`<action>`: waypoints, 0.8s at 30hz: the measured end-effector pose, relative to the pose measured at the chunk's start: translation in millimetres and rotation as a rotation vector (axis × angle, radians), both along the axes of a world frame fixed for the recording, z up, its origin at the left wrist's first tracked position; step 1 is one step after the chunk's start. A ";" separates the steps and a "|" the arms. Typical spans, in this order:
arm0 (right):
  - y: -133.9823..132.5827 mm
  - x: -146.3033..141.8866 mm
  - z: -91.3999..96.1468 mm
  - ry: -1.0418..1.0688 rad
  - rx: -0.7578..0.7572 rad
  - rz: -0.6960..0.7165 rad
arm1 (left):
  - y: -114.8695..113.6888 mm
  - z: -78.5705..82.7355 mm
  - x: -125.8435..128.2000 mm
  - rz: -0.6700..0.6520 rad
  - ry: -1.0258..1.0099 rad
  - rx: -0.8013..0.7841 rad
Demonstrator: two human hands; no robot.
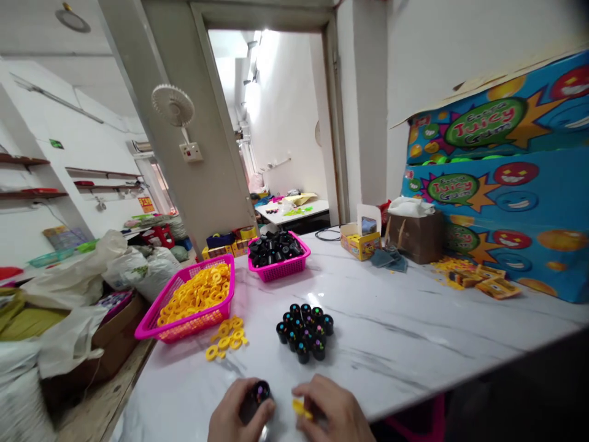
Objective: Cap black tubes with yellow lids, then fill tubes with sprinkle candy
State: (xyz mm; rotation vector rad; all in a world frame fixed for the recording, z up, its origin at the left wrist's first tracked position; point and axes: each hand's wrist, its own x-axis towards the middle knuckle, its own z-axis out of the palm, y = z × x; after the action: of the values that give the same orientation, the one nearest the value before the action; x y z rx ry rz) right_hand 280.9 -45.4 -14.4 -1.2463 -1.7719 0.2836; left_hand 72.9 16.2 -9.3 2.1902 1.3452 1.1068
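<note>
At the table's near edge my left hand (240, 412) is closed around a small black cylinder (261, 390) with a coloured dot showing inside its top. A short way to the right, my right hand (329, 408) pinches a yellow plastic ring (301, 410), partly covered by the fingers. The two pieces are apart. Beyond my hands stands a cluster of black cylinders (302, 350) with coloured dots in their tops. Several loose yellow rings (224, 339) lie to its left, beside a pink basket (196, 330) heaped with more of them.
A second pink basket (280, 270) holds black cylinders at the back. Small yellow boxes (225, 250), an open yellow carton (361, 245), a grey cloth (389, 259) and a brown tissue box (416, 236) stand behind. Large blue gum boxes (501, 221) are stacked at right; sacks (151, 270) fill the left.
</note>
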 end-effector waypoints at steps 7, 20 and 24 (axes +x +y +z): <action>-7.1 -2.3 22.1 0.251 -0.204 0.008 | -16.4 19.0 -20.4 0.096 0.130 0.040; 57.3 -74.2 52.1 0.444 -0.648 0.260 | -15.8 14.6 -29.2 -0.011 0.115 -0.036; 62.3 -76.1 48.2 0.460 -0.718 0.218 | -16.0 14.2 -30.9 -0.008 0.090 -0.042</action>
State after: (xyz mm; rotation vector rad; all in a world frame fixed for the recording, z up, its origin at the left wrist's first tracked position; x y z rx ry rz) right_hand 204.8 16.9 33.8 -1.3138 -1.4301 1.3119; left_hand 42.0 0.2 4.9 2.2367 1.3834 0.9784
